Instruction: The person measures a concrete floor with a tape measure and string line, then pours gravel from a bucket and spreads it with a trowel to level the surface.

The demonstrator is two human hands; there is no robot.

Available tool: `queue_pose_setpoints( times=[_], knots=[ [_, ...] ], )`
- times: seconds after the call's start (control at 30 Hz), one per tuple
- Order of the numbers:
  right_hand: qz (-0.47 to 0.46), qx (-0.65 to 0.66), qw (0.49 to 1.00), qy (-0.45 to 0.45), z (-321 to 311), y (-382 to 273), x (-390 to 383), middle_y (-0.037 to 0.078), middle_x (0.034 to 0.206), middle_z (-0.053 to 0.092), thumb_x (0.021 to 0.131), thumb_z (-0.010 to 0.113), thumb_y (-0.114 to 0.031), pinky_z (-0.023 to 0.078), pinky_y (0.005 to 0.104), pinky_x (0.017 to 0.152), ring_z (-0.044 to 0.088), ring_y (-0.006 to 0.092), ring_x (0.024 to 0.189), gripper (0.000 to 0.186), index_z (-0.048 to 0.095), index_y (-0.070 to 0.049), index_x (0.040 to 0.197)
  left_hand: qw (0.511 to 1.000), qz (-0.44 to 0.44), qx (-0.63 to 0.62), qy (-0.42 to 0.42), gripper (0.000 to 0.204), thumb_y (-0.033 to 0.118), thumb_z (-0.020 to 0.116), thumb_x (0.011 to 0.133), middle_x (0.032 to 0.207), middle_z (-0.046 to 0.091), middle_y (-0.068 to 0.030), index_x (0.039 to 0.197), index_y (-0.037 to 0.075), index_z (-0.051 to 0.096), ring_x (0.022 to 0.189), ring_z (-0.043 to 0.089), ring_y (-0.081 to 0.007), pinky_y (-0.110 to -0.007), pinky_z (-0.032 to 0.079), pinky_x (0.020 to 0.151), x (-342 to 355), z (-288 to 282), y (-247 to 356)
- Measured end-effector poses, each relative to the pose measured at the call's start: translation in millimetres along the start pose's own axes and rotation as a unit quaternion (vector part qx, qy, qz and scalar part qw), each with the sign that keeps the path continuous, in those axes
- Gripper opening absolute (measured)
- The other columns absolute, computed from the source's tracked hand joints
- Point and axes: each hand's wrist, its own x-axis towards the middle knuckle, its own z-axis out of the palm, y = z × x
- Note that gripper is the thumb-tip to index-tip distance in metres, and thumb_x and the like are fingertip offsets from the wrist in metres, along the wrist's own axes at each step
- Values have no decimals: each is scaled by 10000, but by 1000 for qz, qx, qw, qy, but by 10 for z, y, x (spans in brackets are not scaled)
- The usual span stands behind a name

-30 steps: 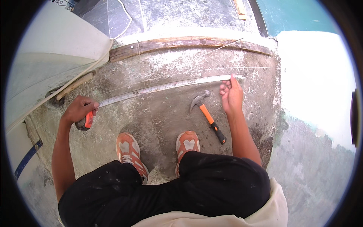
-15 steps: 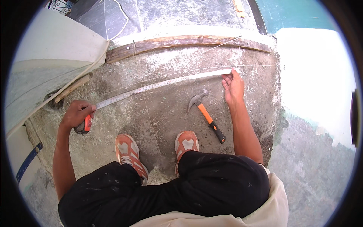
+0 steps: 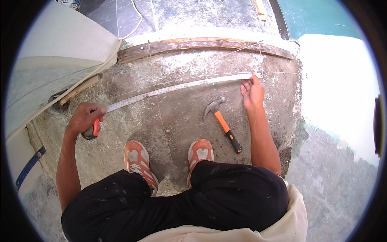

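Note:
A tape measure (image 3: 96,128) with an orange and dark case sits in my left hand (image 3: 82,117), its fingers closed round it. From the case the pale blade (image 3: 161,91) runs across to my right hand (image 3: 254,94), where thumb and fingertips pinch its far end. That end is close to a thin string (image 3: 282,73) stretched over the floor. Between my right forearm and my feet lies a claw hammer (image 3: 223,124) with an orange and black handle, touched by neither hand.
A wooden batten (image 3: 205,43) spans the far side, with strings tied at nails. A cable (image 3: 90,78) and a short wood piece (image 3: 80,89) lie along the left wall. A blue level-like bar (image 3: 30,167) leans at left. A white and green wall (image 3: 338,80) stands right.
Both hands keep the tape stretched. In the picture the scene has shifted slightly right. The left hand has risen a little, and the hammer lies as before.

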Motion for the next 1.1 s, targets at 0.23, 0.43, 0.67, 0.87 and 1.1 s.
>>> queue_pose_setpoints(
  times=[0.23,0.43,0.67,0.87,1.1],
  knots=[
    [2,1,1000,3,-32,21,30,31,1089,662,1046,623,-358,409,376,893,601,173,1022,289,617,-110,1196,1000,6,9,1,358,298,674,987,703,699,-72,810,-6,739,667,644,-141,-339,502,648,8,13,10],
    [7,5,1000,7,-13,2,13,30,1085,661,1047,624,-355,414,372,888,602,174,1026,292,613,-113,1210,1000,16,6,5,356,287,665,983,695,687,-76,789,-4,733,664,625,-137,-336,488,651,8,0,34],
    [9,-1,1000,4,-11,9,22,23,1081,654,1053,615,-345,417,360,869,604,175,1030,279,611,-119,1216,1000,8,13,10,365,284,662,984,686,682,-78,771,-6,726,659,615,-145,-341,489,665,24,-7,25],
    [8,-1,1000,8,-25,-1,33,12,1066,646,1058,605,-337,416,373,869,612,176,1020,249,613,-129,1194,1000,-4,10,7,385,296,663,991,681,681,-80,763,-9,721,642,609,-143,-340,488,652,46,-21,68],
    [7,-3,1000,1,-53,-8,57,7,1068,640,1062,604,-349,423,372,872,597,194,1077,254,627,-127,1183,1000,3,12,5,371,286,666,996,669,680,-71,788,-17,716,636,609,-134,-331,485,633,67,-31,98]
  ],
)
